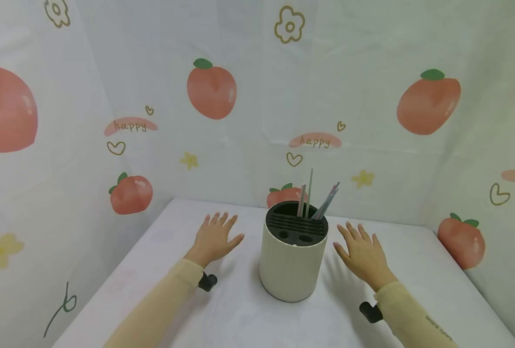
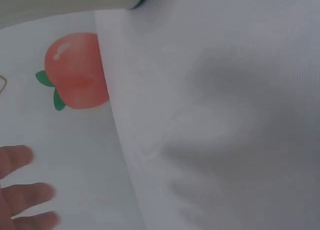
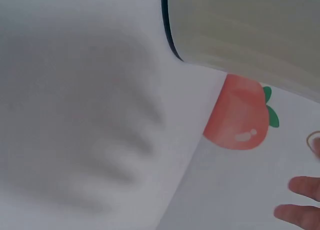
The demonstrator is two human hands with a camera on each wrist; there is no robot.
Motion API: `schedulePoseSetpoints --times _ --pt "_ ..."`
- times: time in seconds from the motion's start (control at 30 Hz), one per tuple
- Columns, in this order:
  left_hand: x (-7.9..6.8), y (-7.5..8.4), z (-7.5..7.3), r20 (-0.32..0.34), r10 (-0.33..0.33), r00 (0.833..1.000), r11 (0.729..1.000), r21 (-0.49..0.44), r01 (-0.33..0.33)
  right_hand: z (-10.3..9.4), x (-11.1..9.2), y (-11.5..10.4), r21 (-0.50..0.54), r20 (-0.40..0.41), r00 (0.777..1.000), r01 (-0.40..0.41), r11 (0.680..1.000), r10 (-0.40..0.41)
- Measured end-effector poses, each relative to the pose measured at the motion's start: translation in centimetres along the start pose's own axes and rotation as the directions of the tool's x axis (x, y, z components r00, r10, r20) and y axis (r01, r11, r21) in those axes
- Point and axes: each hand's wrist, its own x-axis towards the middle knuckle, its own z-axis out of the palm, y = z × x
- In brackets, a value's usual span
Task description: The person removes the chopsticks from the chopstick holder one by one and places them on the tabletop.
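Note:
A cream, ribbed cylindrical pen holder (image 1: 290,273) with a black slotted top stands upright on the white table. Several thin sticks (image 1: 308,193), pale and pinkish, poke out of its rear compartment; I cannot tell what kind they are. To its left, my left hand (image 1: 214,240) hovers over the table with fingers spread, holding nothing. On the other side my right hand (image 1: 364,253) hangs likewise, fingers apart and nothing in them. Neither hand touches the holder. Part of the holder's side shows in the left wrist view (image 2: 65,3) and the right wrist view (image 3: 245,30).
Behind the white table (image 1: 240,319) hangs a pale curtain (image 1: 249,29) printed with peaches, flowers and the word "happy". It also closes off the left and right sides. A small black device (image 1: 207,282) sits on each wrist.

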Motion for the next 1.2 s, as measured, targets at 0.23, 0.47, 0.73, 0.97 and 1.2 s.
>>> schedulePoseSetpoints --times 0.23,0.47,0.73,0.97,1.2 --pt "-0.9 0.2 0.5 0.124 -0.066 0.990 0.990 -0.118 0.081 0.2 -0.1 0.1 0.121 0.080 0.996 -0.040 0.992 0.031" --pt "-0.9 0.0 1.2 0.111 -0.079 0.991 0.974 -0.203 0.100 -0.4 0.0 0.4 0.235 0.143 0.989 -0.079 0.969 0.046" --pt "0.7 1.7 -2.9 -0.028 -0.064 0.998 0.856 -0.515 0.040 -4.2 2.1 0.2 0.525 -0.006 0.996 -0.076 0.848 0.093" --pt "2.2 4.0 -6.2 -0.081 -0.037 0.996 0.574 -0.818 -0.045 -7.4 5.0 -0.3 0.920 -0.146 0.987 0.111 0.377 0.067" --pt "2.3 5.7 -7.1 0.047 0.019 0.999 0.216 -0.975 0.041 -8.6 6.4 -1.2 0.984 -0.168 0.986 0.168 -0.059 0.012"
